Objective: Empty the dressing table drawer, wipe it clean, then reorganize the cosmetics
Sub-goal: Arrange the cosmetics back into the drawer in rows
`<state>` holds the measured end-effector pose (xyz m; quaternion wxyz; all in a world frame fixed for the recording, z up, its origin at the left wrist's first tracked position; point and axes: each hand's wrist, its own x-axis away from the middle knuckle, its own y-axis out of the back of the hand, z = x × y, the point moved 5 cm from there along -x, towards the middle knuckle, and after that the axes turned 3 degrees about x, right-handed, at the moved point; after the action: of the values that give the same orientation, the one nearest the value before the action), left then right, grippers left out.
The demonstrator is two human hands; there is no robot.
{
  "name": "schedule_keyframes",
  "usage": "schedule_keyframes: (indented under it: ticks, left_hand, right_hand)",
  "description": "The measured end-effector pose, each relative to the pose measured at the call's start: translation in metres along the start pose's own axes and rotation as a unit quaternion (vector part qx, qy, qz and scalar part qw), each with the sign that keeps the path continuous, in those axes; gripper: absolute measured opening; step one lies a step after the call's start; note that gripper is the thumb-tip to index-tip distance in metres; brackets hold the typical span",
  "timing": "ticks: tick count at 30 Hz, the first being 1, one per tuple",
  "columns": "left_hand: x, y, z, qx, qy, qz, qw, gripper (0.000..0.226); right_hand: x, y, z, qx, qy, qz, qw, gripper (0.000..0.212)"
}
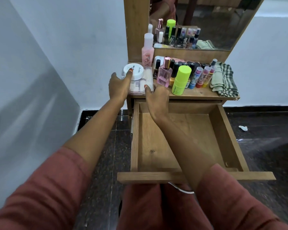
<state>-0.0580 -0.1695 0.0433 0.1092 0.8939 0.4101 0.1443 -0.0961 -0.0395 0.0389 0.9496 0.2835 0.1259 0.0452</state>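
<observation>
The wooden drawer [226, 130] is pulled out and holds nothing. On the dressing table top [198, 92] at the left lies a clear plastic box [148, 80] with a white round jar [137, 71] on it. My left hand [119, 85] grips the box's left side, one finger resting on the jar's lid. My right hand [156, 97] holds the box's front right corner. Beside it stand a pink tall bottle [147, 52], a pink perfume bottle [164, 73], a neon-green bottle [181, 80] and several small nail polish and lip balm bottles [199, 75].
A folded checked cloth [224, 79] lies at the right end of the table top. A mirror [206, 22] stands behind the bottles. White wall on the left, dark tiled floor around, with a white scrap [243, 128] on the floor at the right.
</observation>
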Motion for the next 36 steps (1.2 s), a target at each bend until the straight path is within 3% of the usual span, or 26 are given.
schedule_keyframes:
  ticks: [7,14,25,30,36]
  left_hand:
    - [-0.018,-0.012,0.002,0.090,0.087,0.058,0.990,0.060]
    - [-0.003,-0.007,0.004,0.156,0.112,0.070,0.979,0.048]
    - [0.059,0.019,0.025,0.221,0.119,0.052,0.967,0.035]
    - [0.091,0.022,0.032,0.205,0.105,0.057,0.972,0.035]
    - [0.119,0.007,0.042,0.148,0.089,0.075,0.982,0.041]
  right_hand:
    - [-0.005,-0.007,-0.003,0.028,-0.027,0.002,0.999,0.034]
    - [0.006,0.005,-0.004,0.028,-0.062,0.013,0.998,0.031]
    - [0.052,0.034,-0.009,-0.090,-0.134,0.079,0.984,0.021]
    - [0.071,0.049,-0.024,-0.116,-0.156,0.084,0.977,0.014]
    - [0.085,0.065,-0.054,-0.144,-0.222,0.120,0.957,0.025]
